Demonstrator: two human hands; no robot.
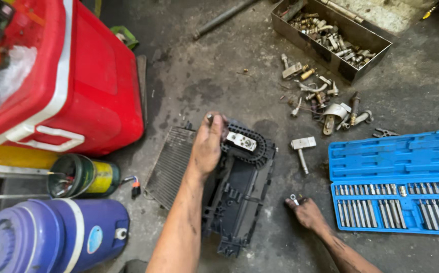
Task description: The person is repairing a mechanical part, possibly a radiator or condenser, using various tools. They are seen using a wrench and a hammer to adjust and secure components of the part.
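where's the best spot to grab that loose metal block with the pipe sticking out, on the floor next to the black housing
Take the metal block by its square head, fingers across its two flat sides, coming straight down from above. It lies flat on the concrete floor with open space around it, between the black housing and the blue bit case. The thin pipe pointing toward the right hand looks round and more likely to slip.

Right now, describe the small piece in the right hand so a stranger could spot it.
Start at the open blue bit case on the right of the concrete floor. Just left of its lower corner, the right hand rests on the floor, pinching a small silver metal piece. Unlike the racked bits, it sits alone between fingertips.
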